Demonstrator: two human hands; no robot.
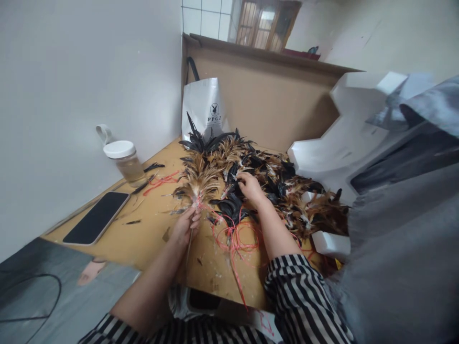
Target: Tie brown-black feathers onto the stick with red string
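Observation:
My left hand (187, 224) is closed round a thin stick with a fan of brown feathers at its top, a feather duster (200, 181). Pink-red string is wound at the base of its feathers, just above my fingers. My right hand (251, 188) reaches into a heap of brown and black feathers (265, 165), its thumb and fingertips pinched together at a pale feather base. Whether it has picked up a single feather is too small to tell. Loose loops of pink-red string (234, 236) lie on the table between my forearms, beside some black feathers (229, 208).
A lidded jar of pale liquid (129, 165) and a phone (96, 219) are at the left of the wooden table (211, 272). Behind the feathers stand a silver bag (201, 102) and a cardboard panel (268, 95). White foam (321, 155) and grey fabric (405, 229) flank the right side.

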